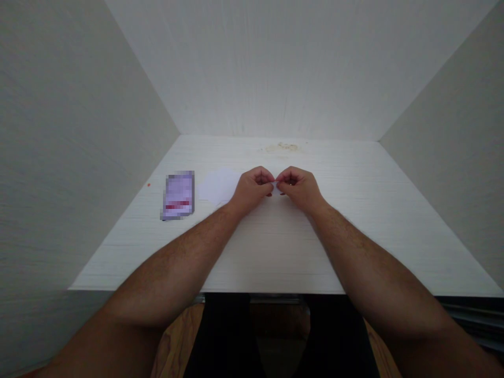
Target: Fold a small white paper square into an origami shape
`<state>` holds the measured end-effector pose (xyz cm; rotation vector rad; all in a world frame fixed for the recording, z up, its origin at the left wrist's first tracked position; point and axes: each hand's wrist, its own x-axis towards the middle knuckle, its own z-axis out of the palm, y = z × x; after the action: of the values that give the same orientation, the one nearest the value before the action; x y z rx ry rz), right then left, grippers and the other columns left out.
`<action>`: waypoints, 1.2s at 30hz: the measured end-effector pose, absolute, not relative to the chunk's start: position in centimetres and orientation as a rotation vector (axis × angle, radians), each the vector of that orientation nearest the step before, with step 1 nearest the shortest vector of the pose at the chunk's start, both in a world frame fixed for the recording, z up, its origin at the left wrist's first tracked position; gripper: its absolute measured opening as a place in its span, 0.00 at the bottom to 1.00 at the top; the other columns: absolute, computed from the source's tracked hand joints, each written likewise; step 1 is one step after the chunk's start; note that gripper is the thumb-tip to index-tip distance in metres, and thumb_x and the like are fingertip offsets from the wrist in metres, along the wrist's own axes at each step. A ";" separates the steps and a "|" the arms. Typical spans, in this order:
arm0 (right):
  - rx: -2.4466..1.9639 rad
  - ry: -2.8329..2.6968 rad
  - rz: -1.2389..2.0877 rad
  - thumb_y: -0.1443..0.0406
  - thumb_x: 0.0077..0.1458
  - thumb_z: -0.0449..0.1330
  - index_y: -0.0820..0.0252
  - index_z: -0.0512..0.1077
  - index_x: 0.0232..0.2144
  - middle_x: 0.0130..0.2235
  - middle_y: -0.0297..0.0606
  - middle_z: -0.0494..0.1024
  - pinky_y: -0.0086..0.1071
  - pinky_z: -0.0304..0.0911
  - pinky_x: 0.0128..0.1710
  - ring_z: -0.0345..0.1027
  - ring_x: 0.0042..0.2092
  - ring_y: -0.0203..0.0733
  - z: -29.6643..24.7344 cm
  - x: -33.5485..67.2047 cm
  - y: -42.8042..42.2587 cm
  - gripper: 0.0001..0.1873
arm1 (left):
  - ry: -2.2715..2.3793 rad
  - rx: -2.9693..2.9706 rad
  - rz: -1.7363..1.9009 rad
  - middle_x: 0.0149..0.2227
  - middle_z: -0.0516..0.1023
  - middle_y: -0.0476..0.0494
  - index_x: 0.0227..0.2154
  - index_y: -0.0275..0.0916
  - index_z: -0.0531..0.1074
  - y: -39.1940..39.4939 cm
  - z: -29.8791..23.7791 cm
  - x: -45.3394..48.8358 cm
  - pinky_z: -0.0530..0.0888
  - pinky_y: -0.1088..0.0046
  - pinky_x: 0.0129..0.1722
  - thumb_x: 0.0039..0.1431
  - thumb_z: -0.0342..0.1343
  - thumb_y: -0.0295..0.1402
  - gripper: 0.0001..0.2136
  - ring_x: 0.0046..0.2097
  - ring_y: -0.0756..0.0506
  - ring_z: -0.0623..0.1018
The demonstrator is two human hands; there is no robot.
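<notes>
Over the middle of the white table [291,252], my left hand [255,186] and my right hand [297,186] meet, fingertips almost touching. Both are closed in a pinch, thumbs against the fingers. Between them shows a bit of a small white piece [276,185] that looks like paper; the fingers cover most of it. Several white sheets of paper [218,184] lie flat just left of my left hand, partly behind it.
A blurred-out purple packet or booklet [178,194] with a red stripe lies at the left. Beyond it is a tiny orange speck [148,185]. Yellowish stains [287,147] mark the table near the back wall [275,68]. Grey panels rise on both sides.
</notes>
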<state>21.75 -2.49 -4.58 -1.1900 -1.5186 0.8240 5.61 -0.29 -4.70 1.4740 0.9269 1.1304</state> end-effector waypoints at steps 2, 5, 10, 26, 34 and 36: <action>-1.177 -1.546 0.793 0.67 0.46 0.61 0.58 0.74 0.27 0.26 0.30 0.75 0.30 0.62 0.30 0.66 0.28 0.34 -4.7 21.8 -2.5 0.03 | 0.929 1.451 1.145 0.22 0.72 0.53 0.26 0.38 0.71 -0.2 -4.8 5.6 0.74 0.77 0.25 0.42 0.59 0.24 0.06 0.24 0.54 0.72; -1.166 -1.574 0.740 0.67 0.47 0.60 0.57 0.75 0.28 0.27 0.30 0.76 0.31 0.62 0.32 0.66 0.29 0.34 -4.7 21.7 -2.6 0.03 | 0.937 1.427 1.145 0.22 0.71 0.53 0.25 0.38 0.71 -0.3 -4.8 5.7 0.75 0.77 0.25 0.41 0.59 0.24 0.06 0.24 0.54 0.71; -1.164 -1.576 0.670 0.68 0.47 0.60 0.57 0.75 0.26 0.28 0.31 0.78 0.32 0.63 0.34 0.68 0.31 0.35 -4.2 21.5 -3.0 0.04 | 0.914 1.352 1.170 0.22 0.71 0.53 0.24 0.38 0.70 -0.4 -4.8 5.8 0.75 0.78 0.25 0.41 0.60 0.24 0.06 0.24 0.55 0.71; -1.218 -1.641 0.527 0.69 0.46 0.58 0.56 0.77 0.25 0.29 0.33 0.79 0.33 0.65 0.35 0.70 0.31 0.37 -4.0 22.0 -3.0 0.07 | 0.935 1.312 1.187 0.25 0.73 0.52 0.24 0.38 0.69 -0.4 -4.8 5.8 0.76 0.74 0.28 0.41 0.62 0.27 0.07 0.25 0.53 0.73; -1.163 -1.418 0.800 0.62 0.47 0.65 0.58 0.73 0.27 0.27 0.33 0.77 0.32 0.66 0.30 0.70 0.29 0.36 -4.2 21.6 -2.7 0.06 | 1.127 1.750 1.351 0.29 0.80 0.49 0.27 0.40 0.75 -0.4 -4.8 5.4 0.73 0.73 0.33 0.50 0.60 0.28 0.01 0.32 0.50 0.77; -1.179 -1.402 0.844 0.59 0.48 0.64 0.59 0.74 0.27 0.27 0.35 0.78 0.33 0.66 0.31 0.71 0.29 0.36 -4.1 21.6 -2.7 0.09 | 1.143 1.798 1.362 0.29 0.80 0.50 0.27 0.40 0.75 -0.6 -4.6 5.4 0.72 0.74 0.32 0.52 0.59 0.28 0.02 0.30 0.51 0.76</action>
<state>21.57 -2.66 -4.07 -1.1787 -1.4022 0.8439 5.37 -0.63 -4.61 1.7981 1.1425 1.3621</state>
